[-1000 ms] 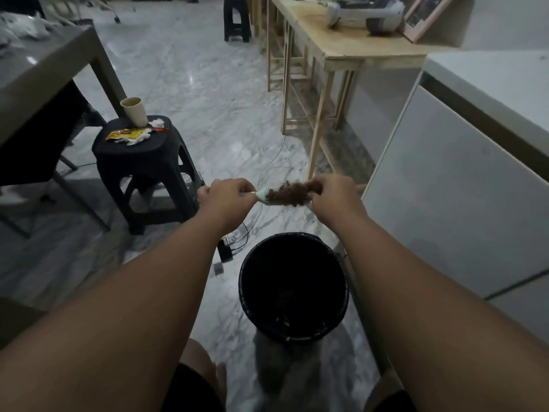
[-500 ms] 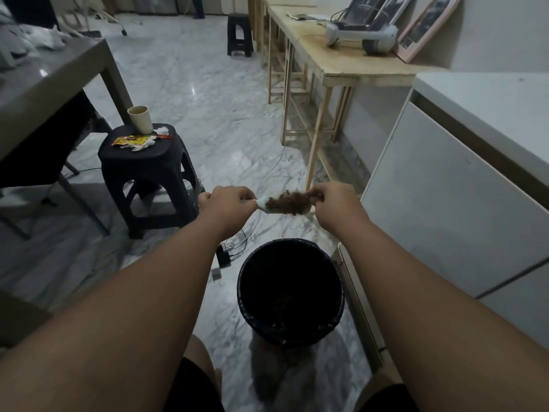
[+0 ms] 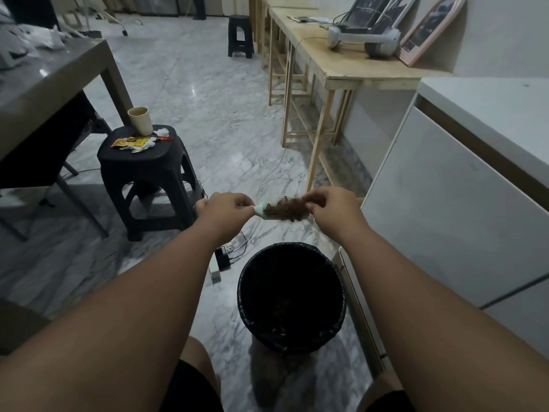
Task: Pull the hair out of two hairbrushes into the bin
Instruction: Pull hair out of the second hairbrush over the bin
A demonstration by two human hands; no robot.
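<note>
Readable text, as I look down: none. Yellow wrapper (image 3: 130,142) on the black stool (image 3: 167,151): print too small to make out. Pink-framed picture (image 3: 430,25) on the wooden table (image 3: 341,68): corner label blurred.

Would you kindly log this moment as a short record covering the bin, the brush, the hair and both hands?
bin: black, standing on the marble floor
hairbrush: white, held in the air near the bin
hair: brown clump on the bristles
left hand: grips the brush handle
right hand: pinches the hair's right end
</note>
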